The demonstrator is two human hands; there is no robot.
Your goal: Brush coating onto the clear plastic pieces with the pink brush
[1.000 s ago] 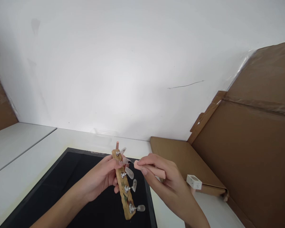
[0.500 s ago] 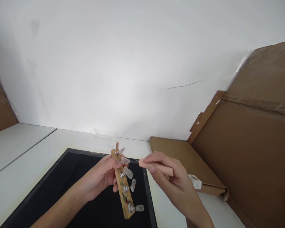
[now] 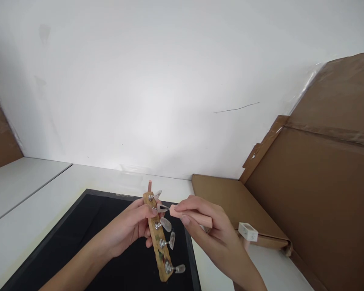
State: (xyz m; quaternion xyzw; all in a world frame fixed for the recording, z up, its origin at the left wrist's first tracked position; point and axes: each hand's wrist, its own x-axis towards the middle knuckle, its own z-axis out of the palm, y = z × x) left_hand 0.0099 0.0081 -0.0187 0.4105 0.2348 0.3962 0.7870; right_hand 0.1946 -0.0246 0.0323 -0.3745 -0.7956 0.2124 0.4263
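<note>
"Where's the wooden strip [image 3: 157, 236]?"

"Over the black mat [image 3: 79, 218], the left hand's [image 3: 138, 218] grip closed on it near its far end (clear tips [image 3: 166, 224] jut rightward)."

"And the right hand [image 3: 210, 228]?"

"Grip closed round the pink-handled tool [image 3: 195, 217], its point at the second-farthest tip. A cardboard box [image 3: 227, 198] lies right, on the tabletop [image 3: 51, 194]."

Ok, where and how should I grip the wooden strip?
The wooden strip is probably best pinched by its left edge along the lower half, coming from the left: its clear nail tips jut right on metal mounts, and the left hand holds the upper part.
</note>
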